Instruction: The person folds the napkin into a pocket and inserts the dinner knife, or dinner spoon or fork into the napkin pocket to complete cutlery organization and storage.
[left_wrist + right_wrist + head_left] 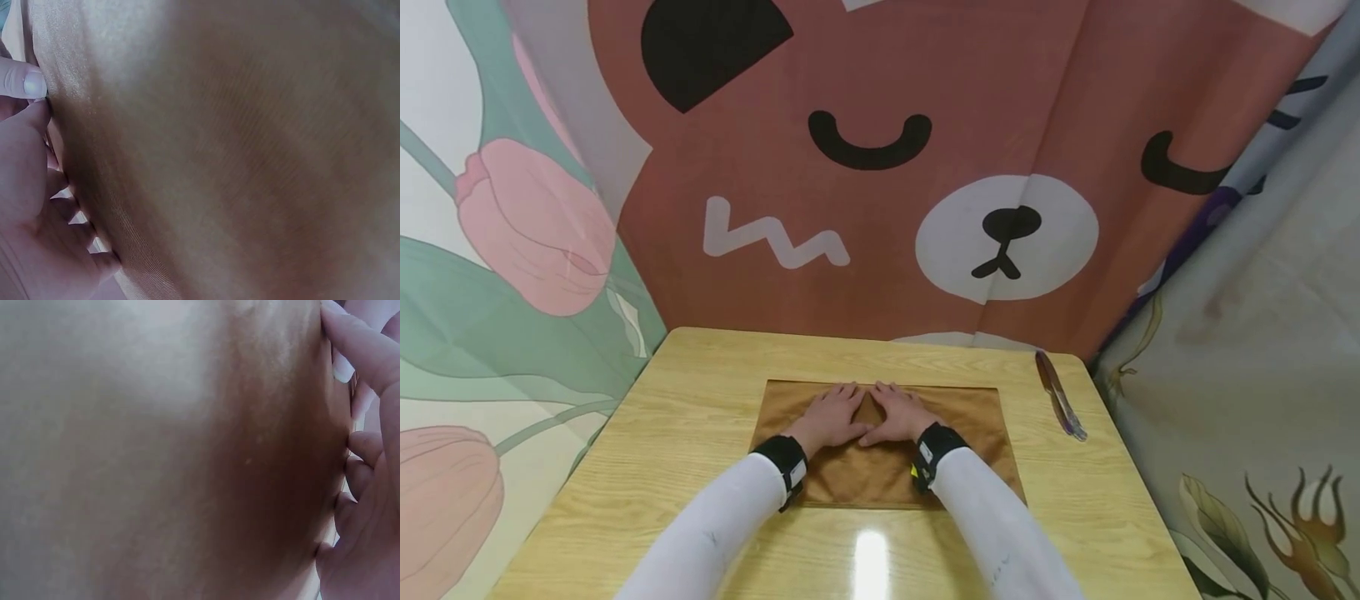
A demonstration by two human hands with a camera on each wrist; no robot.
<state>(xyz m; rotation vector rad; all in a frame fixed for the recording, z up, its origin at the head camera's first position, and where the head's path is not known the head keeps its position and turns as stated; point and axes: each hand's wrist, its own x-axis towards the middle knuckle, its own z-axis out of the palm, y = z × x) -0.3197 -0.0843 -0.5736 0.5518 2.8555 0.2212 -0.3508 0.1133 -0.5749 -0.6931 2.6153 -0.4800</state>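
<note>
A brown cloth [868, 487] lies spread as a rectangle on the wooden table, with soft wrinkles over its surface. On its left half rests my left hand [831, 417], palm down, fingers straight and pointing toward the far edge. My right hand [904, 417] lies the same way just to the right, the thumbs and index fingertips of both hands close together. Up close in the left wrist view, the fingertips of the left hand [44, 219] press on the cloth [237, 156]. The right wrist view has the right hand [369, 512] touching the cloth [156, 456] likewise.
A slim brown-and-silver piece of cutlery [1058, 396] lies near the table's far right corner. The light wooden table [670, 433] meets a curtain [880, 292] with a bear print at its back edge. Patterned fabric hangs on both sides.
</note>
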